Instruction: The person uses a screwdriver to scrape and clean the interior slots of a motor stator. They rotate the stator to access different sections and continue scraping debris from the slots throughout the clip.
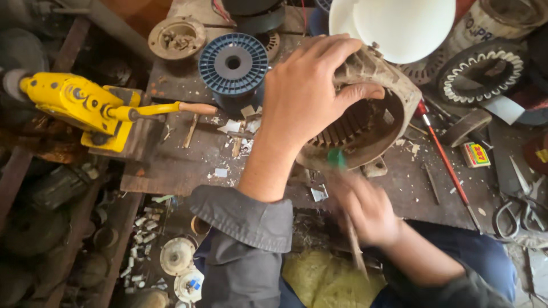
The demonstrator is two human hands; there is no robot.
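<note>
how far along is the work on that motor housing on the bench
Done, by the look of it: the slots inside the motor housing show bare, and scraps litter the bench. In hand: the left hand grips the housing's rim while the right hand, blurred, works a thin stick at its opening. Left: no new wire shows in the slots; the blue spool stands empty.

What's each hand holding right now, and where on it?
The left hand grips the motor housing over its top rim, thumb inside the opening. The blurred right hand holds a thin stick near its middle, its green tip at the housing.
</note>
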